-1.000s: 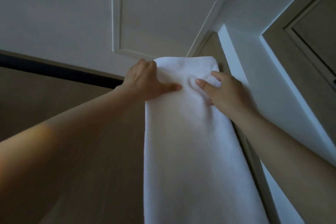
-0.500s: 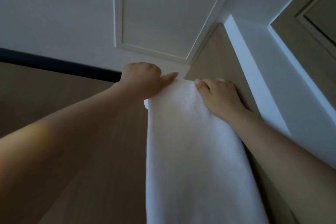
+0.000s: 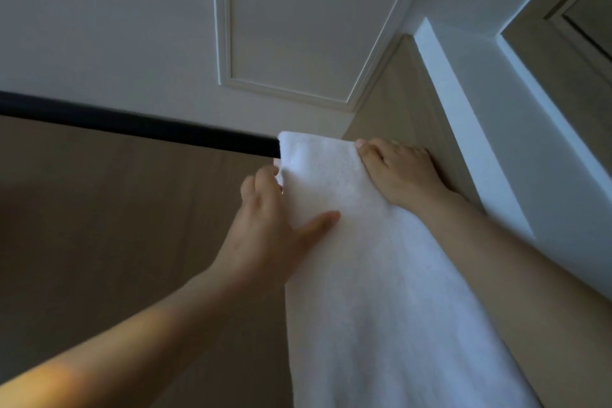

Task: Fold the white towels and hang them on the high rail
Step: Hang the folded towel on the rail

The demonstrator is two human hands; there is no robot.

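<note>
A folded white towel [image 3: 371, 275] hangs over the black high rail [image 3: 139, 124], draped at the rail's right end and falling down toward me. My left hand [image 3: 268, 225] grips the towel's left edge just below the rail, thumb on the front and fingers curled behind. My right hand [image 3: 400, 172] holds the towel's right edge near the top, fingers curled over the fold. The rail's part under the towel is hidden.
A wood-panelled wall [image 3: 116, 225] stands behind the rail. Above is a white ceiling with a recessed panel [image 3: 308, 20]. A white beam [image 3: 490, 109] and a wooden door frame [image 3: 569, 20] run along the right.
The towel's top, held up above the rail a second ago, has come down over it. My left hand slid from the top down the left edge; my right hand stayed at the fold.
</note>
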